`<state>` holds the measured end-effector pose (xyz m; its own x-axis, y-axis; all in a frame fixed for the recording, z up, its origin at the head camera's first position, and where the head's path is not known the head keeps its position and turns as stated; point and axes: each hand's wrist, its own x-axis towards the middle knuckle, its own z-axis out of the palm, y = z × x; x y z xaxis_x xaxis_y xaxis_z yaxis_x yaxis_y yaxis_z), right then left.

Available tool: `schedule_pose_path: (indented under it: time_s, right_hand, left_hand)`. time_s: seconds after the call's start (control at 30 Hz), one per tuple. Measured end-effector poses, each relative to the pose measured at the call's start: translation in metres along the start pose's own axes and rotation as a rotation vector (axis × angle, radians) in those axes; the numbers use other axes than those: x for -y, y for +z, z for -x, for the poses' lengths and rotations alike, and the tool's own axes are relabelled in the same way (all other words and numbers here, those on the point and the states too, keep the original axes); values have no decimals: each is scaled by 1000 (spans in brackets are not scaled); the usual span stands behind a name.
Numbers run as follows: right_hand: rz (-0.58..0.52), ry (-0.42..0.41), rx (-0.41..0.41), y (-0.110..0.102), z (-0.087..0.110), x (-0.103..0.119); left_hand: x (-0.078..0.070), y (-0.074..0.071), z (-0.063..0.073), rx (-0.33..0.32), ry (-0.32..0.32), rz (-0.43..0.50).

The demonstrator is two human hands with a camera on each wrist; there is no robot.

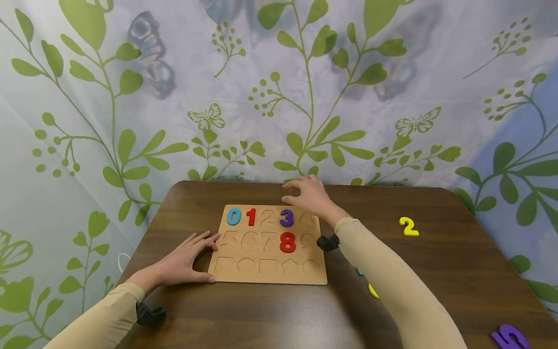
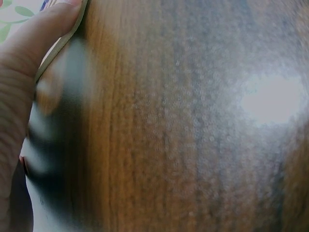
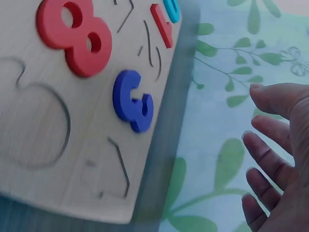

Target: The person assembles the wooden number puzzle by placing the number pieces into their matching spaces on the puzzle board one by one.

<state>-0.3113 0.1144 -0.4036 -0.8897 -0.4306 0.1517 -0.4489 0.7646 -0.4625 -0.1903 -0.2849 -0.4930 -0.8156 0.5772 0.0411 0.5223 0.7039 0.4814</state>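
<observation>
Right fingers near board with 0, 1, 3, 8

a brown table (wood-grained) bears a number board, yellow 2 and purple numeral.

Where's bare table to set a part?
Free: table near side of the board, between left sleeve and right sleeve; also between right sleeve and yellow 2. Crowded: board's left edge, where the left hand rests; beside right sleeve, where a blue piece and a yellow piece peek out.
</observation>
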Motion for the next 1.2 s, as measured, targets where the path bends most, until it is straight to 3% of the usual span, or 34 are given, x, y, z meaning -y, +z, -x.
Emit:
schedule_pose_path:
  time_s: [0.17, 0.47, 0.63, 0.83, 1.2]
  right_hand:
    - [-32, -2, 12, -19, 21, -16]
    - [-97, 83, 13, -44, 57, -73]
    - [-152, 115, 24, -57, 78, -94]
    - [-115, 156, 18, -69, 110, -117]
    - [-52, 278, 74, -87, 161, -183]
  left_hand:
    - [0, 0, 0, 12, -16, -8]
    - [1, 0, 1, -1, -4, -5]
    - [0, 0, 2, -22, 22, -2]
    - [0, 1, 0, -20, 20, -1]
    - [1, 1, 1, -20, 20, 11]
